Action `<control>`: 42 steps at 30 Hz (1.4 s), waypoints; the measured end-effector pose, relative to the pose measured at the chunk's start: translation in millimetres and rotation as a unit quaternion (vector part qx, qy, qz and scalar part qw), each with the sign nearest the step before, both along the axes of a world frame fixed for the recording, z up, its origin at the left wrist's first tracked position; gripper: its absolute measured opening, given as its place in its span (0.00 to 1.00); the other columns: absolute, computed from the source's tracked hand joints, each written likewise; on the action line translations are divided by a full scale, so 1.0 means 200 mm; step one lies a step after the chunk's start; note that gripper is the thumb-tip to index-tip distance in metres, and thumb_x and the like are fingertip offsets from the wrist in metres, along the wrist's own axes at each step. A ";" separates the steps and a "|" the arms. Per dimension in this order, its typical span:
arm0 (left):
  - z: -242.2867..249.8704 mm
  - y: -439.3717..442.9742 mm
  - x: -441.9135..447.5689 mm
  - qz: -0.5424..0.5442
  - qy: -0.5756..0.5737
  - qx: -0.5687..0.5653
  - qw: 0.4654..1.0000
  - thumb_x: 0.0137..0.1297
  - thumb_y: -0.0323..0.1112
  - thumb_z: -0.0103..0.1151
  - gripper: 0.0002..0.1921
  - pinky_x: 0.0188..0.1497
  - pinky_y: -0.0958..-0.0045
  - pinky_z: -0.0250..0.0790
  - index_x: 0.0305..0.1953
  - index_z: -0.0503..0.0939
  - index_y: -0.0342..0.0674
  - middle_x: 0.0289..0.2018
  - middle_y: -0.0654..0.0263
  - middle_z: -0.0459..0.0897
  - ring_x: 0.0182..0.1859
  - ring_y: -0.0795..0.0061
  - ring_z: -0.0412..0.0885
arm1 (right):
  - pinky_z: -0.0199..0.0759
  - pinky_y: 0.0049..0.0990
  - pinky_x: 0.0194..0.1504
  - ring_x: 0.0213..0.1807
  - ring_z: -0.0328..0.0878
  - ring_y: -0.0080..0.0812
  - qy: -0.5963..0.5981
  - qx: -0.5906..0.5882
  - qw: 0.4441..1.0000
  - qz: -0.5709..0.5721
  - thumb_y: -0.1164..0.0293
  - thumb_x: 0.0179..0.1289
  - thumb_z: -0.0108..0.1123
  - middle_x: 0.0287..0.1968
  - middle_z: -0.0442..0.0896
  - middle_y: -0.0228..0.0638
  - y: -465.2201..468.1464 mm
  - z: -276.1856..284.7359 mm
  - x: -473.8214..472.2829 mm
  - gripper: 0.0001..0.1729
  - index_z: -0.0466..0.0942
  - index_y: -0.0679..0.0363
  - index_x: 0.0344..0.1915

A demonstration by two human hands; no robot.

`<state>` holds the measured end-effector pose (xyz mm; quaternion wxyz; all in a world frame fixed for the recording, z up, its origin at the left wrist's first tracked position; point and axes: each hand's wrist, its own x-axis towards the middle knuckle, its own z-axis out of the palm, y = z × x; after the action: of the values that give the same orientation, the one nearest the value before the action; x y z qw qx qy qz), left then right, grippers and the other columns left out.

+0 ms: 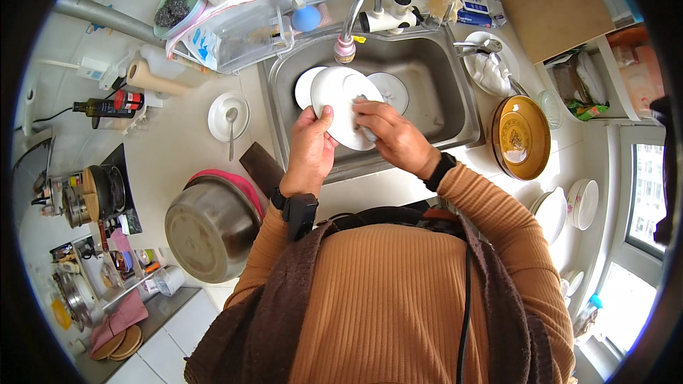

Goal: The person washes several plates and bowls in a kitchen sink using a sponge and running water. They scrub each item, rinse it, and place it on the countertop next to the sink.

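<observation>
Over a stainless steel sink [448,90], my left hand [314,141] grips a white plate [339,90] by its left edge, thumb on the face turned up. My right hand [389,130] presses a grey scrubber [367,132], mostly hidden under the fingers, against that same plate. Behind and below it in the basin lie a patterned white dish [392,90] and another white dish [307,88], both partly covered. The faucet's pink-ringed spout [344,50] hangs just above the plate; whether water runs from it I cannot tell.
Right of the sink stand amber bowls [520,136], a white plate with cutlery and a cloth [491,77], and white dishes [549,216]. To the left are a saucer with a spoon [229,117], a large tilted metal pot [205,229] and a dark flat-sided object [262,168]. A clear plastic rack [240,37] sits behind.
</observation>
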<state>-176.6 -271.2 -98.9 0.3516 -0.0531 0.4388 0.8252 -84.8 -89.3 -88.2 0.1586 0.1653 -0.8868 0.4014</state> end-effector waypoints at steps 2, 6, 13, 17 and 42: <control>-0.01 0.00 0.00 -0.003 -0.010 0.016 1.000 0.72 0.36 0.52 0.12 0.49 0.74 0.69 0.52 0.74 0.40 0.45 0.69 0.81 0.45 0.79 0.78 | 0.67 0.37 0.63 0.63 0.68 0.48 0.018 -0.012 1.000 -0.007 0.90 0.39 0.58 0.57 0.73 0.44 -0.02 -0.01 -0.02 0.28 0.74 0.65 0.47; -0.01 -0.07 -0.02 -0.009 -0.020 0.027 0.999 0.72 0.36 0.52 0.11 0.45 0.76 0.69 0.50 0.75 0.41 0.42 0.71 0.82 0.42 0.81 0.78 | 0.69 0.38 0.61 0.61 0.70 0.49 -0.004 -0.011 1.000 -0.029 0.91 0.40 0.57 0.59 0.72 0.44 0.00 0.01 0.02 0.32 0.74 0.65 0.51; 0.02 0.01 0.02 -0.017 -0.004 0.036 0.999 0.71 0.36 0.53 0.10 0.38 0.78 0.67 0.49 0.75 0.40 0.39 0.70 0.82 0.37 0.82 0.77 | 0.70 0.38 0.57 0.58 0.73 0.52 -0.009 -0.151 0.984 -0.089 0.90 0.44 0.54 0.58 0.74 0.47 -0.02 0.02 -0.03 0.31 0.74 0.63 0.53; 0.05 0.06 0.06 0.006 0.024 0.065 0.998 0.72 0.35 0.52 0.11 0.43 0.76 0.71 0.49 0.74 0.37 0.43 0.66 0.82 0.43 0.78 0.79 | 0.64 0.41 0.64 0.66 0.67 0.50 0.030 -0.063 0.995 -0.068 0.88 0.45 0.58 0.61 0.73 0.47 -0.09 0.06 -0.01 0.34 0.72 0.63 0.58; 0.08 0.10 0.09 -0.124 0.109 -0.031 0.986 0.71 0.30 0.51 0.14 0.55 0.70 0.70 0.55 0.71 0.35 0.50 0.65 0.79 0.51 0.76 0.77 | 0.66 0.40 0.55 0.51 0.69 0.51 0.017 -0.062 0.996 -0.060 0.89 0.40 0.56 0.44 0.74 0.42 0.11 0.08 -0.05 0.26 0.74 0.59 0.44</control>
<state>-158.4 -252.0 -83.5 0.3993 0.0814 0.5032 0.7621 -95.6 -67.5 -73.1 0.2072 0.1087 -0.8658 0.4422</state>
